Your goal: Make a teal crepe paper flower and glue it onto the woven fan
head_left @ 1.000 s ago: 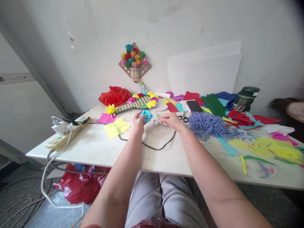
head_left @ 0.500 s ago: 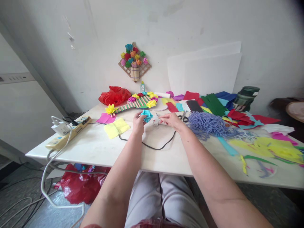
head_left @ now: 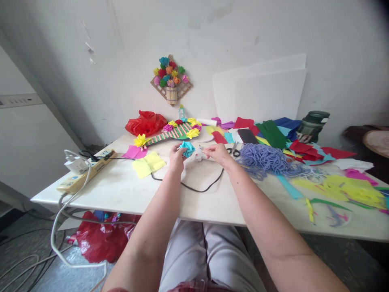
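Observation:
Between the fingers of my left hand (head_left: pixel 176 157) is a turquoise crepe-paper flower (head_left: pixel 187 149), held just above the table. My right hand (head_left: pixel 217 154) is closed in a pinch beside a small whitish object (head_left: pixel 199 155). Whether the fingertips grip that object or something thin at its edge, I cannot tell. A black cord (head_left: pixel 200 191) loops over the table below both hands. Scissors (head_left: pixel 233 151) with black handles lie just right of my right hand. Behind the hands rests a green guitar-shaped piece (head_left: pixel 165 134) with pink strips and paper flowers.
A power strip (head_left: pixel 88 170) with a white charger sits at the left edge. Yellow paper (head_left: pixel 148 164) and pink paper (head_left: pixel 134 152) lie nearby. Purple yarn (head_left: pixel 266 158), coloured paper scraps (head_left: pixel 273 134), a phone (head_left: pixel 247 136) and a dark green flask (head_left: pixel 313 125) fill the right side.
The view has shifted very slightly. Both hands stay in nearly the same place, with the turquoise flower still in the left one.

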The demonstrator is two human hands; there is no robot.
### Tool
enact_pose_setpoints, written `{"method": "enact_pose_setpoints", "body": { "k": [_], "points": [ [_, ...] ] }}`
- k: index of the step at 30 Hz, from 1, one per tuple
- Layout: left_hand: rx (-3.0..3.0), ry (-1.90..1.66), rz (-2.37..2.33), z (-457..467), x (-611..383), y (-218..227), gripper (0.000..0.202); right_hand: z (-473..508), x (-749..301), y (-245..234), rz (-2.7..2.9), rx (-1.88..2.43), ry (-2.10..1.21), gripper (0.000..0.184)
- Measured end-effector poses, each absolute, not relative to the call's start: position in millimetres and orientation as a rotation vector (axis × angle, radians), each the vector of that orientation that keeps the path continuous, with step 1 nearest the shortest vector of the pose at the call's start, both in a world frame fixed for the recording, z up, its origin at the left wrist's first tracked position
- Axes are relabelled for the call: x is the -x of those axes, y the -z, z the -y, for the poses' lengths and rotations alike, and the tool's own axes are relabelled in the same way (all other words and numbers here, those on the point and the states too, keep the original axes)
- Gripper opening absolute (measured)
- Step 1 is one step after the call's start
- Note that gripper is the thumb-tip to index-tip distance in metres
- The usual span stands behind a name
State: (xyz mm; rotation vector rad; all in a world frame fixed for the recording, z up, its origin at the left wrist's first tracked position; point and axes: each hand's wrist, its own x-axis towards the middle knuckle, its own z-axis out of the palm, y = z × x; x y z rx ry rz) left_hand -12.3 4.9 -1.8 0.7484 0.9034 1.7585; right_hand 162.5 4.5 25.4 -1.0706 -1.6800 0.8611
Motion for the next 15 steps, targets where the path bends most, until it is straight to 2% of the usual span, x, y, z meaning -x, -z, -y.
{"method": "enact_pose_setpoints", "body": {
  "k": [7, 15],
  "points": [
    [-0.760, -1.756, -0.896, -3.9, 12.1, 1.3, 0.040, -4.5, -162.7, -24.9, 1.697, 1.039, -0.893, 0.035],
    [-0.750, -1.753, -0.898, -3.7, 11.6, 0.3, 0.040, -8.1, -164.0, -20.3, 1.694, 1.034, -0.963, 0.029]
  ]
}}
